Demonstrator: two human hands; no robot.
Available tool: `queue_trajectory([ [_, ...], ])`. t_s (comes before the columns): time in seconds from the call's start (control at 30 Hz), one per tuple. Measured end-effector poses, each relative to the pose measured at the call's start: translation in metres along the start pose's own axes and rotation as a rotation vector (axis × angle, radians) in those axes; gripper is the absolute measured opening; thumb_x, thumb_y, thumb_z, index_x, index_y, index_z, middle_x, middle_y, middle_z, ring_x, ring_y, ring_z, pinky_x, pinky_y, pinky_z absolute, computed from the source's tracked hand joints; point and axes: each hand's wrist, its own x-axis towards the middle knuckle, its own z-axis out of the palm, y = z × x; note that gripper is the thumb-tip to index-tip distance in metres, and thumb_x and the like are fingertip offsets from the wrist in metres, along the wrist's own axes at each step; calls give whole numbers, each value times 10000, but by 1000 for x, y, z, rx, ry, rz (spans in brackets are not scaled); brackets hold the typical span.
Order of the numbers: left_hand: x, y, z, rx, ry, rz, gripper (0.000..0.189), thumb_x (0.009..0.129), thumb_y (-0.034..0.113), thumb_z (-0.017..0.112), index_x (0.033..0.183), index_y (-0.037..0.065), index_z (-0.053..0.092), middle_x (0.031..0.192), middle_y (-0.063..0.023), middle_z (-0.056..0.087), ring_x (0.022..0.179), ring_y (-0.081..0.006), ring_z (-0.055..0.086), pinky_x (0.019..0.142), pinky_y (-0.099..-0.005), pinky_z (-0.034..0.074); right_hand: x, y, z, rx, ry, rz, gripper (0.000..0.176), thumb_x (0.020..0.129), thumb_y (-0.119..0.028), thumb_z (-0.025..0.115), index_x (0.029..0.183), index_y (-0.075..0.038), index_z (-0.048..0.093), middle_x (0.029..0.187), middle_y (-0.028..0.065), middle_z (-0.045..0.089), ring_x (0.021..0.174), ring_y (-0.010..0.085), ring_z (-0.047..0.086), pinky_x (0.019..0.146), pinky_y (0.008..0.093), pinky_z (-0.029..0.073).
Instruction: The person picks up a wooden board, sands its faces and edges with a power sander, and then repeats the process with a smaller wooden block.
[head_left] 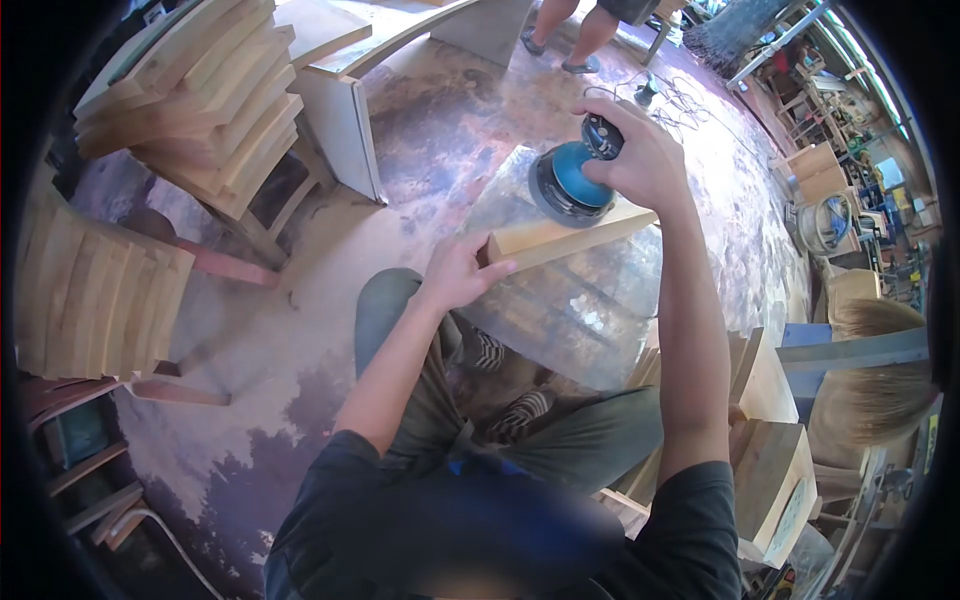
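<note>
My right hand (pixel 640 155) is wrapped round the top of a teal and black orbital sander (pixel 578 180). The sander's round pad rests on the upper face of a pale wooden board (pixel 535 245). At the board's near left end, my left hand (pixel 465 272) grips it, thumb along the near side and fingers round the far edge. Under the board lies a worn, dusty sheet-like work surface (pixel 600 320); how the board is supported is partly hidden. The far end of the board is covered by my right hand and wrist.
Stacked wooden pieces stand at the upper left (pixel 215 110) and left (pixel 100 290). Beside my right arm are more wooden blocks (pixel 775 480) and a large brush (pixel 870 390). A cord (pixel 685 105) trails on the floor behind the sander. Another person's legs (pixel 575 30) show at the top.
</note>
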Motion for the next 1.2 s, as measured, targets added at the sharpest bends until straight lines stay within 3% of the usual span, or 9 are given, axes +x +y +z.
queue_trajectory([
  [0.43,1,16,-10,77,-50,3,472,880,420,869,1186,66,803,921,-220,779,847,-436,759,771,-503,583,-12,-82,22,95,36,-170,604,700,-223,822,1298,-297,776,1204,0,766,1066,262,754,932,387,610],
  [0.53,1,14,-5,26,44,123,437,878,391,870,1172,74,813,938,-215,791,865,-429,767,782,-504,591,-15,-96,24,64,35,-186,588,706,-228,806,1289,-297,776,1255,-7,772,1093,279,755,937,400,616],
  [0.6,-1,17,-7,-21,43,143,470,897,275,894,1286,42,769,1228,-171,816,1208,-360,768,1028,-455,573,-20,-107,20,64,-1,-172,573,714,-233,795,1283,-294,775,1309,-14,771,1129,294,751,954,408,613],
  [0.73,0,5,-4,17,14,140,469,896,264,896,1295,55,766,1173,-177,824,1135,-355,791,980,-449,588,-32,-100,20,55,77,-204,577,722,-230,796,1296,-285,768,1296,-5,771,1144,296,749,958,416,611],
  [0.8,0,0,1,86,-15,43,389,889,380,874,1124,82,792,956,-192,790,904,-429,765,775,-508,583,-42,-91,9,21,27,-51,603,728,-224,799,1325,-289,751,1249,23,767,1145,302,748,954,427,605],
  [0.93,-1,23,-9,51,-15,-27,404,886,376,873,1127,77,746,928,-191,772,893,-435,756,770,-519,571,-54,-77,-18,-39,-62,65,636,734,-213,796,1360,-302,728,1191,45,755,1129,311,748,939,440,600],
  [1.0,-2,24,-8,72,18,8,414,889,381,863,1141,86,720,900,-191,756,871,-446,744,762,-532,557,-54,-77,-27,-119,-148,210,540,784,-192,775,1312,-300,756,1259,42,764,1143,335,750,930,463,613],
  [1.13,1,16,-4,110,46,31,426,899,395,851,1181,104,722,923,-193,761,884,-454,742,774,-540,556,-62,-92,-21,-68,-83,68,554,779,-185,776,1322,-291,742,1215,55,761,1118,346,748,912,462,607],
  [1.2,-2,24,-9,37,-24,-35,440,901,412,848,1199,111,730,952,-198,766,911,-462,741,790,-539,559,-66,-113,-25,-87,-196,78,559,781,-180,769,1330,-280,733,1202,68,760,1106,348,747,909,458,605],
])
